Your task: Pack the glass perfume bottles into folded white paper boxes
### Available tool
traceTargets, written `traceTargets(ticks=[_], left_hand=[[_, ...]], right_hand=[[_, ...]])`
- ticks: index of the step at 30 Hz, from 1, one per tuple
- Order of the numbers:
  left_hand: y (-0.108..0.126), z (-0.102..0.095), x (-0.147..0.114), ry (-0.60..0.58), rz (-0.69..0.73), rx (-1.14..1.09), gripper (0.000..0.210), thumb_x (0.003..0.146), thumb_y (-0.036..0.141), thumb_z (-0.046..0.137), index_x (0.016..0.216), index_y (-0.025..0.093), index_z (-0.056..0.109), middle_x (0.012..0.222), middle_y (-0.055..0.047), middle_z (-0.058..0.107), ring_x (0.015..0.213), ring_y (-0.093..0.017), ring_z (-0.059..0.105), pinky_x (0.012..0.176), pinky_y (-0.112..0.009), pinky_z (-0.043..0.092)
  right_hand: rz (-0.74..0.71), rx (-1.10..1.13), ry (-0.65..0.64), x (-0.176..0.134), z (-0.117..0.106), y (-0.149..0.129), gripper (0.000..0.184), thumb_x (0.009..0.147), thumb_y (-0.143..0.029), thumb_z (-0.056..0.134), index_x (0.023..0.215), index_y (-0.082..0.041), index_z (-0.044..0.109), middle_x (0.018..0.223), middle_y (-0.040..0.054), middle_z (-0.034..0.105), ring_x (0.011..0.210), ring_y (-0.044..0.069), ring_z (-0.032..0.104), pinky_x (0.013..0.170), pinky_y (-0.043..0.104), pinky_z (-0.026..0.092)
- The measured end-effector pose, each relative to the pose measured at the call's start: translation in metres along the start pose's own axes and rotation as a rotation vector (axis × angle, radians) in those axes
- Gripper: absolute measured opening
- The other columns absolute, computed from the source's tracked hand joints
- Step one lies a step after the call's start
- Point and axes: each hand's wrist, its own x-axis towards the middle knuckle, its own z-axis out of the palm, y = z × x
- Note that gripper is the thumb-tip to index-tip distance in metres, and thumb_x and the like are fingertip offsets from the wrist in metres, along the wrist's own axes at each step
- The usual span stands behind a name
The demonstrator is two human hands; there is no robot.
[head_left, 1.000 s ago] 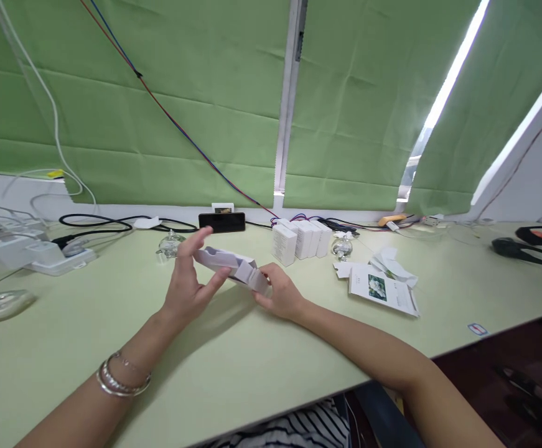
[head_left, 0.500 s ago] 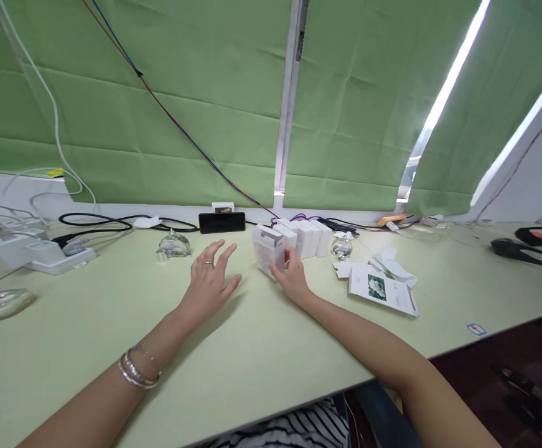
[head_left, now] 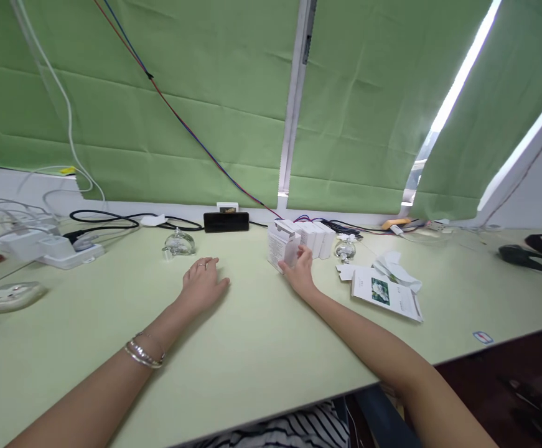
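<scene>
My right hand [head_left: 302, 274] holds a small white carton [head_left: 282, 244] by its right side, thumb at the front and fingers behind. Fine print covers the carton's face, and its top flap looks raised. Right behind it is a row of similar white boxes [head_left: 318, 239] standing upright. My left hand [head_left: 203, 286] is low over the table, palm down, fingers stretched forward and thumb apart, with nothing in it. Beyond it sits a clear glass bottle [head_left: 180, 242] with a small cap-like piece [head_left: 167, 254]. Another glass bottle [head_left: 345, 250] stands right of the boxes.
An opened flat carton with a flower picture [head_left: 385, 294] and crumpled white paper [head_left: 397, 272] lie at the right. A black phone [head_left: 226, 222] leans at the back. Power strips [head_left: 72, 255] and cables fill the left. Black-handled scissors [head_left: 527, 256] lie far right.
The carton in my right hand has moved slightly right, up against the boxes, and is steadier. My left hand has dropped lower and drawn back from it. The view has shifted a little.
</scene>
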Motion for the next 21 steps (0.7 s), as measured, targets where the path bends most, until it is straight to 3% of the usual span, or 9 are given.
traceTargets(ticks=[4, 10, 12, 15, 18, 21], left_hand=[[-0.008, 0.003, 0.005, 0.018, -0.114, -0.042, 0.065, 0.07, 0.038, 0.05, 0.127, 0.006, 0.042, 0.131, -0.024, 0.045, 0.128, -0.039, 0.035, 0.101, -0.052, 0.03], [-0.029, -0.011, 0.035, 0.17, -0.28, -0.123, 0.074, 0.071, 0.035, 0.056, 0.129, -0.001, 0.03, 0.134, -0.031, 0.036, 0.128, -0.044, 0.032, 0.099, -0.053, 0.032], [-0.04, -0.026, 0.05, 0.238, -0.279, -0.14, 0.075, 0.072, 0.033, 0.056, 0.13, -0.004, 0.025, 0.139, -0.03, 0.029, 0.133, -0.042, 0.023, 0.105, -0.051, 0.026], [-0.06, -0.05, 0.071, 0.267, -0.212, -0.174, 0.066, 0.078, 0.044, 0.05, 0.127, 0.005, 0.031, 0.144, -0.017, 0.026, 0.136, -0.038, 0.014, 0.107, -0.048, 0.023], [-0.078, -0.062, 0.089, 0.178, -0.172, -0.224, 0.065, 0.072, 0.049, 0.055, 0.119, 0.007, 0.041, 0.133, -0.016, 0.045, 0.125, -0.037, 0.04, 0.097, -0.045, 0.036], [-0.087, -0.056, 0.102, 0.076, -0.147, -0.255, 0.061, 0.059, 0.04, 0.067, 0.11, 0.011, 0.05, 0.112, -0.017, 0.062, 0.099, -0.034, 0.06, 0.08, -0.041, 0.048]], right_hand=[[-0.246, -0.07, 0.076, -0.009, -0.006, -0.013, 0.053, 0.077, -0.04, 0.056, 0.118, -0.019, 0.03, 0.115, 0.0167, 0.039, 0.113, 0.032, 0.037, 0.093, 0.057, 0.032], [-0.665, -0.143, -0.108, -0.027, -0.009, -0.032, 0.039, 0.081, -0.027, 0.052, 0.116, -0.022, 0.035, 0.11, 0.0133, 0.043, 0.106, 0.028, 0.044, 0.089, 0.048, 0.034], [-0.717, -0.165, -0.184, -0.029, -0.009, -0.034, 0.037, 0.081, -0.024, 0.051, 0.115, -0.022, 0.036, 0.109, 0.0128, 0.046, 0.102, 0.027, 0.046, 0.087, 0.047, 0.035], [-0.712, -0.169, -0.248, -0.028, -0.01, -0.035, 0.036, 0.081, -0.022, 0.049, 0.115, -0.019, 0.038, 0.108, 0.0139, 0.048, 0.101, 0.028, 0.047, 0.086, 0.047, 0.034], [-0.703, -0.176, -0.237, -0.025, -0.01, -0.034, 0.035, 0.082, -0.021, 0.047, 0.115, -0.017, 0.039, 0.109, 0.015, 0.05, 0.101, 0.028, 0.047, 0.086, 0.048, 0.033], [-0.702, -0.198, -0.246, -0.024, -0.01, -0.034, 0.035, 0.082, -0.02, 0.047, 0.116, -0.017, 0.039, 0.11, 0.0148, 0.05, 0.102, 0.027, 0.047, 0.086, 0.046, 0.033]])
